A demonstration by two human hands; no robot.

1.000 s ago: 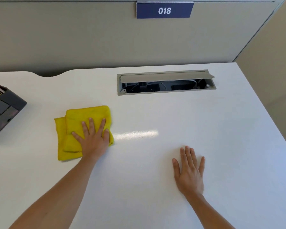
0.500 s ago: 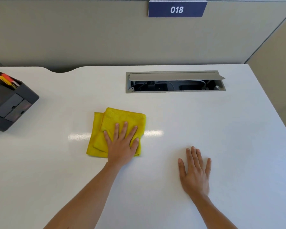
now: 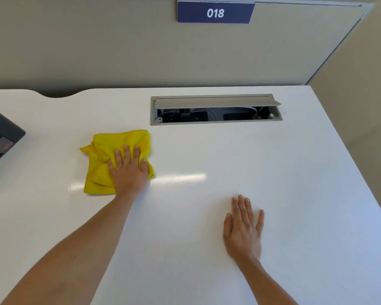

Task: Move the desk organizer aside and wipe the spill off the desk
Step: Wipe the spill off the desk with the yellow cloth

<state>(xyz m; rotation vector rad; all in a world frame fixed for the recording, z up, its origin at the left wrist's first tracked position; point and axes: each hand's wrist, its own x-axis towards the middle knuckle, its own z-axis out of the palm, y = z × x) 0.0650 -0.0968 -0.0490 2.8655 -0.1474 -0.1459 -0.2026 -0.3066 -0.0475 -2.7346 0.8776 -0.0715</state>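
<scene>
**Cloth pressed flat on desk**

The crumpled yellow microfibre cloth [image 3: 110, 159] is pressed by the left hand [image 3: 129, 172], fingers straight. The right hand [image 3: 243, 230] is laid flat, empty, on the white desk [image 3: 295, 172]. The dark plastic desk organizer [image 3: 0, 139] is seen at the far left edge.

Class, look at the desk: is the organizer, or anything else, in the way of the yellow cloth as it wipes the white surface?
Nothing visible is. The left hand presses the yellow cloth on bare desk. The organizer sits apart at the left edge; the right hand rests apart too.
</scene>
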